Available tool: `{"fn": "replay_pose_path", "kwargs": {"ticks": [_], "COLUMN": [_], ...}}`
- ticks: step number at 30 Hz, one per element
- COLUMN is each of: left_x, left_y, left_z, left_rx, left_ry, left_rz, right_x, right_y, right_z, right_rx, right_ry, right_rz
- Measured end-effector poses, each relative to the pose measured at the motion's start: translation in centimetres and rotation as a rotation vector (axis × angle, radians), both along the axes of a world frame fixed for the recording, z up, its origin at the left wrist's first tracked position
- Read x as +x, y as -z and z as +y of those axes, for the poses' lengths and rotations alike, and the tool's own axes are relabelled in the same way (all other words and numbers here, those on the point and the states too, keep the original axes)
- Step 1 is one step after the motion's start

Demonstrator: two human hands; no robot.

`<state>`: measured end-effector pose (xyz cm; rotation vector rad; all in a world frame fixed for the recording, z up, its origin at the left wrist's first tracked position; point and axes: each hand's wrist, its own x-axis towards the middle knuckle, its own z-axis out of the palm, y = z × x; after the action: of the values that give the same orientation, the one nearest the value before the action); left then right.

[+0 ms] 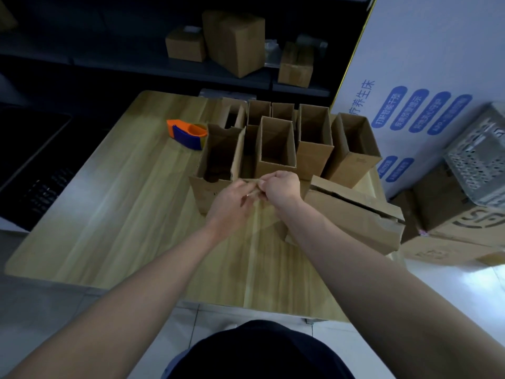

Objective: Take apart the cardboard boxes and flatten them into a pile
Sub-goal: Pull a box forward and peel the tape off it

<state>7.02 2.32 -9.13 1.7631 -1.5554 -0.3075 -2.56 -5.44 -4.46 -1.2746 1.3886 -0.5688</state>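
Several open brown cardboard boxes (pixel 277 144) stand upright in a cluster at the back of the wooden table (pixel 114 214). The nearest box (pixel 216 162) stands open at the front left of the cluster. My left hand (pixel 232 203) and my right hand (pixel 280 187) meet at its near top edge. Both pinch what looks like a strip or flap there; blur hides which. To the right, a flattened box (pixel 355 217) lies at the table's right edge.
An orange and blue tape dispenser (pixel 188 134) sits at the table's back left. Closed boxes (pixel 237 42) stand on a dark shelf behind. A large white printed carton (pixel 426 77), brown cartons (pixel 451 228) and a grey perforated crate (pixel 481 160) crowd the right side.
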Motion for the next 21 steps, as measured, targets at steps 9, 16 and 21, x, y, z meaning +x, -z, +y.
{"fn": "replay_pose_path", "kwargs": {"ticks": [9,16,21], "left_x": [2.5,2.2,2.5], "left_y": [-2.7,-1.9,-1.7], "left_z": [1.1,0.9,2.5], "left_rx": [-0.083,0.089,0.184], "left_ry": [-0.249,-0.108,-0.021], "left_rz": [0.363,0.303,0.641], "right_x": [-2.0,-0.5,0.4], "right_y": [-0.4,-1.0,0.2], "right_z": [-1.4,-0.2,0.7], "right_rx": [-0.187,-0.245,-0.263], "right_ry": [-0.096,-0.387,-0.488], "right_rz": [0.080,0.103,0.139]}}
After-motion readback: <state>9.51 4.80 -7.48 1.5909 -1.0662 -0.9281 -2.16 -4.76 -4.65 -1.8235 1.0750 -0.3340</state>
